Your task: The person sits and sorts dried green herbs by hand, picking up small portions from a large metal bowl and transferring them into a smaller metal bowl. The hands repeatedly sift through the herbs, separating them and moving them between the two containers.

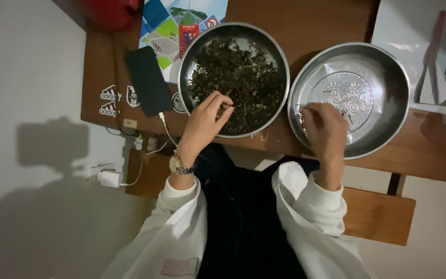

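Two round metal basins stand side by side on a brown wooden table (326, 20). The left basin (281, 61) is filled with dark dried leaves (238, 77). My left hand (205, 124), with a wristwatch on the wrist, reaches over its near rim, fingers pinched together in the leaves. The right basin (396, 82) has an embossed flower pattern on its bottom and looks nearly bare. My right hand (323, 126) rests over its near left rim with fingers curled; whether a small stem or leaf is pinched in them is too small to tell.
A dark phone (148, 80) lies left of the leaf basin with a white cable running down to a charger (109, 179) at the wall. Colourful printed sheets (169, 26) lie at the table's back. A red object (107, 11) sits at the far left corner.
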